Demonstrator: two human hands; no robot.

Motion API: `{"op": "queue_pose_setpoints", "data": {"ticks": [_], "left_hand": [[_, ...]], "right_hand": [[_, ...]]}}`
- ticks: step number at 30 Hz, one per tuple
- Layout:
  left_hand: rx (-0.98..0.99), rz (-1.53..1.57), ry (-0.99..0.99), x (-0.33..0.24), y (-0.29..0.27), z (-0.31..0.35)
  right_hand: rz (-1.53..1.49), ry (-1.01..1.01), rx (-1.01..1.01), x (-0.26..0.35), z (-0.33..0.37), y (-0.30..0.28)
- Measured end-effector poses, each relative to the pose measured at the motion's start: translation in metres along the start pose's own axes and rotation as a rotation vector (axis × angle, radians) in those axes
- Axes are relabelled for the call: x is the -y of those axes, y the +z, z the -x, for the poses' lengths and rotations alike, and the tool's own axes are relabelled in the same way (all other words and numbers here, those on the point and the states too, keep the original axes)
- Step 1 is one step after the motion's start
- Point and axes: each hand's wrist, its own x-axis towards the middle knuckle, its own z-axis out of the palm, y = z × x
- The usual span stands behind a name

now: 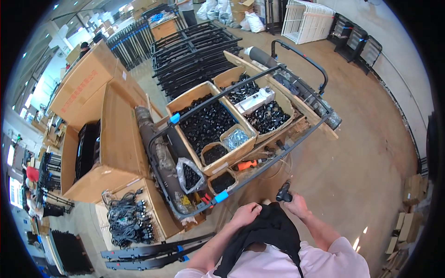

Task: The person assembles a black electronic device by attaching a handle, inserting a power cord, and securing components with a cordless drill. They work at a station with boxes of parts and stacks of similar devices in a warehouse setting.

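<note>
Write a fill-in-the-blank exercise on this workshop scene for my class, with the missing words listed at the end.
1. The right hand holds a black tool, while the left hand touches cloth coloured ____.
2. The tangled cables rest on a box made of ____.
3. The bright pieces on the dark bent frame are coloured ____.
4. The racks at the picture's top right are coloured ____.

Missing words: black; cardboard; blue; white.

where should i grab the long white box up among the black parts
Probably grip the white box around its middle, from above, across its narrow width: it is long and slim, and black parts lie along both long sides. The left hand, at the black cloth, looks the better choice, since the right hand holds a black tool.
</note>
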Motion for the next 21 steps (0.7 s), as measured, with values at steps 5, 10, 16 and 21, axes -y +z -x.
{"op": "queue_pose_setpoints", "data": {"ticks": [5, 10, 16, 21], "left_hand": [[0.013, -0.005, 0.201, -0.065, -0.038, -0.032], [-0.087, 0.032, 0.286, -0.125, -0.075, -0.114], [-0.303, 0.170, 0.135, -0.191, -0.097, -0.278], [-0.524, -0.307, 0.137, -0.186, -0.098, -0.436]], "right_hand": [[-0.113, 0.159, -0.098, -0.003, -0.080, -0.038], [-0.009, 0.029, -0.207, -0.010, -0.191, -0.071], [0.047, -0.108, -0.124, -0.037, -0.321, -0.105], [0.070, -0.096, -0.018, -0.057, -0.385, -0.107]]}}
